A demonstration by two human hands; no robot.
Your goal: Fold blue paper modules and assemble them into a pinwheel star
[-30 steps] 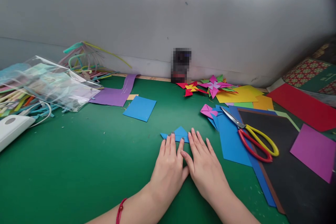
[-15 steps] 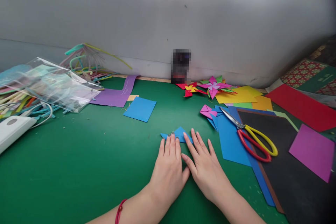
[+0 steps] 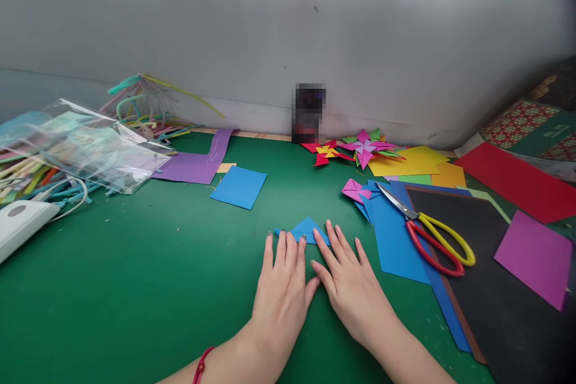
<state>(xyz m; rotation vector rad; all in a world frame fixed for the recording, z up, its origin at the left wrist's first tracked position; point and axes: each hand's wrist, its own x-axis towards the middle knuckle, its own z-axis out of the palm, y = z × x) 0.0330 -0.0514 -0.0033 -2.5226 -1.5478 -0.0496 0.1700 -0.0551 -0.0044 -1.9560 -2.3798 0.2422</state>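
Note:
A small folded piece of blue paper (image 3: 306, 228) lies flat on the green table (image 3: 180, 288), its peak pointing away from me. The fingertips of my left hand (image 3: 281, 285) rest on its left part and near edge, fingers stretched out. My right hand (image 3: 353, 285) lies flat with spread fingers, the index fingertip touching the paper's right part. Both hands hide the near edge. A square of blue paper (image 3: 239, 188) lies beyond my left hand. Right of the folded piece sits a pink and blue folded paper shape (image 3: 357, 190).
Scissors (image 3: 434, 240) with red and yellow handles lie on blue sheets and a dark board (image 3: 504, 288) at right. Folded paper flowers (image 3: 365, 148) stand near the wall. At left are a clear plastic bag (image 3: 103, 150), pipe cleaners (image 3: 139, 102) and a white device (image 3: 27, 225).
My left hand has shifted left along the folded blue paper, its fingers a little more spread, uncovering more of the paper's middle. My right hand stays almost in place.

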